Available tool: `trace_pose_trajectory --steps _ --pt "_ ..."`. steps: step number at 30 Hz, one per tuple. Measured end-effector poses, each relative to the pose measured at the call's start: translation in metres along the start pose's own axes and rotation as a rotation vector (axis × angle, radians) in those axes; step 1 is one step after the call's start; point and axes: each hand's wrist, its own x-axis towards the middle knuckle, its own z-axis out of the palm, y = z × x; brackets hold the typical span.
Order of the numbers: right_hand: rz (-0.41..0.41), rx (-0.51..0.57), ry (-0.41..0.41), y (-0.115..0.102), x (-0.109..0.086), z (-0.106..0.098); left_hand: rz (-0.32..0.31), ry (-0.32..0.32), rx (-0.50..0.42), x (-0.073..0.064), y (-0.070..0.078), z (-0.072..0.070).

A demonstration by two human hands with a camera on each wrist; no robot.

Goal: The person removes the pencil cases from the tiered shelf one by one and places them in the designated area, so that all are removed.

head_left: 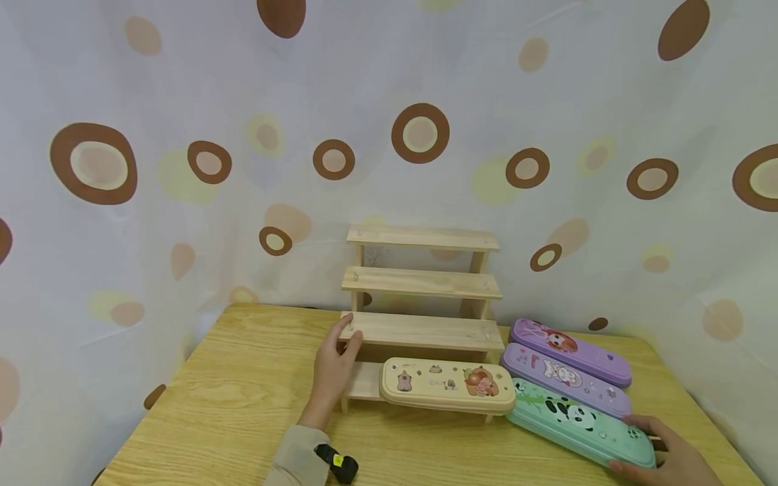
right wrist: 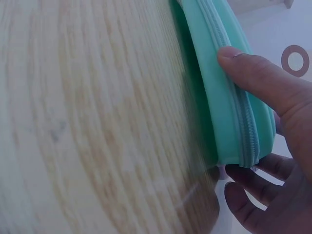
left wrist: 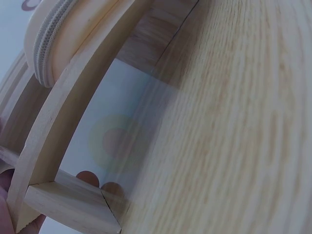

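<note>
A light wooden stepped rack stands at the back of the table, and my left hand grips the left end of its second step from the bottom. In the left wrist view, fingertips show behind the rack's wood. A cream pencil case with fruit and animal pictures lies along the bottom step. At the right, my right hand holds the near end of a mint-green panda pencil case. Its thumb presses the zipped side while the other fingers bend around the end.
Beyond the green case lie a lilac pencil case with a rabbit picture and a purple pencil case with a girl picture. The wooden table meets a hanging dotted cloth behind the rack.
</note>
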Motion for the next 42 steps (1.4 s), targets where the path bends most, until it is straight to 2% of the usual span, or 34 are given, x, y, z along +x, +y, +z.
trace_pose_trajectory --steps 6,9,12,20,26,31,37,42 --pt "-0.025 0.034 -0.01 -0.009 -0.007 -0.003 0.001 0.003 -0.001 0.001 0.0 0.0" --pt "-0.01 0.067 -0.02 -0.012 -0.009 -0.005 -0.002 0.003 0.002 0.001 0.0 0.0" --pt "-0.032 0.065 -0.001 -0.013 -0.011 -0.007 -0.002 0.0 0.0 0.0 -0.001 0.0" --pt "-0.185 0.03 0.194 -0.015 -0.02 -0.013 -0.014 -0.005 -0.001 -0.002 0.0 0.0" --pt "-0.27 0.017 0.296 -0.032 -0.025 -0.012 -0.011 0.001 0.005 0.0 -0.001 0.0" --pt "-0.365 0.019 0.326 -0.053 -0.027 -0.007 0.0 0.002 0.008 0.001 -0.002 0.0" --pt "-0.457 0.086 0.311 -0.08 -0.028 0.003 -0.009 0.003 0.0 0.0 -0.002 0.0" --pt "-0.566 0.151 0.336 -0.1 -0.028 0.012 -0.009 0.001 0.003 0.0 -0.002 0.0"
